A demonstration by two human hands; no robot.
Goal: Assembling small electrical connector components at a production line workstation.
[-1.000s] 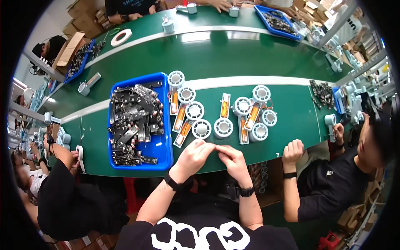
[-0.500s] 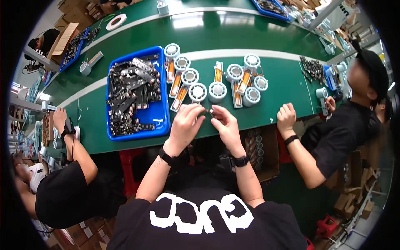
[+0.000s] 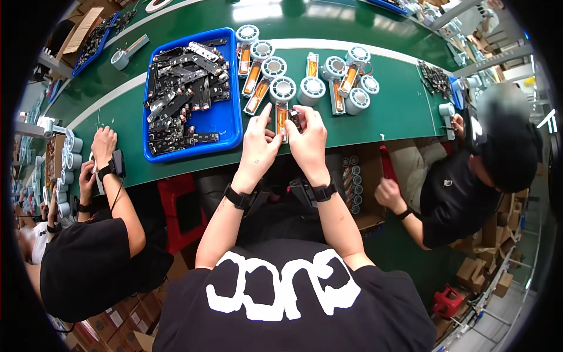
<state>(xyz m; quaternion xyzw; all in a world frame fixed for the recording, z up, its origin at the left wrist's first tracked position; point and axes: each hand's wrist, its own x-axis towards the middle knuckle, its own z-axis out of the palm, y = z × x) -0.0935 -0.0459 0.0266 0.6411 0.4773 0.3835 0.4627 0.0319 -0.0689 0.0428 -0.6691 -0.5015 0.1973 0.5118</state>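
Observation:
Straight in front of me, a pale blue-grey fan head (image 3: 282, 89) has its open handle (image 3: 282, 117) with an orange battery cell pointing toward me. My left hand (image 3: 258, 144) is closed at the left side of this handle, fingertips against it. On the other side my right hand (image 3: 308, 141) pinches a small dark circuit board (image 3: 295, 119) close beside the battery. Its fingers partly hide the board. To the left, a blue tray (image 3: 235, 117) holds many black circuit-board strips (image 3: 176, 100).
More open fan units (image 3: 273, 67) lie beyond my hands, with another cluster (image 3: 358, 101) to the right. A co-worker sits on each side, the left one's hand (image 3: 104, 144) on the green table (image 3: 399, 117). Below the edge stands a carton (image 3: 370, 193) of round parts.
My view has shifted, so the table stuff appears higher. My hands have moved from holding a small part before me to the fan handle. The right co-worker's hand has left the table edge.

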